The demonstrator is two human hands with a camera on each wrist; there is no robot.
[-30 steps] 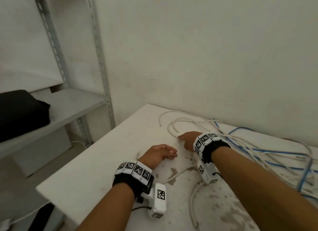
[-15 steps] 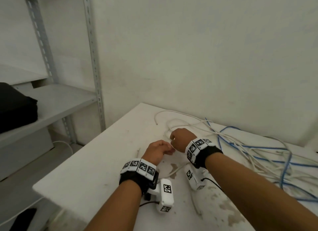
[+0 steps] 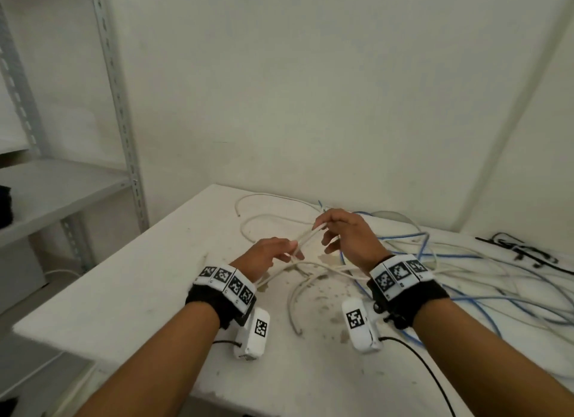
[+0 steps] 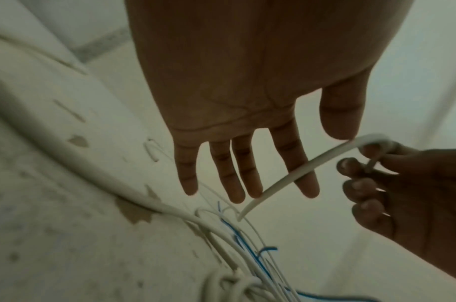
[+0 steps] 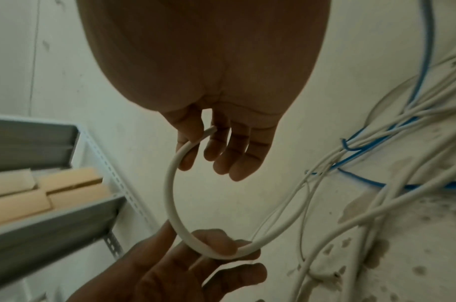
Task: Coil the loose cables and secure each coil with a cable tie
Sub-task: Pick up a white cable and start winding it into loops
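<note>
Above the stained white table both hands hold one white cable. My right hand pinches it near its cut end between thumb and fingers, shown in the right wrist view as right hand gripping the white cable. My left hand pinches the same cable a short way along, its other fingers nearly straight. In the left wrist view the white cable crosses the index finger under the thumb. Thin black strips, seemingly cable ties, lie at the far right.
A tangle of white and blue cables covers the table's right half, close to the wall. A grey metal shelf rack stands to the left, with cardboard boxes on it. The table's near-left part is bare.
Both hands have risen off the table. The right hand picked up the white cable's end and the left hand took hold of it beside it. The view has swung right.
</note>
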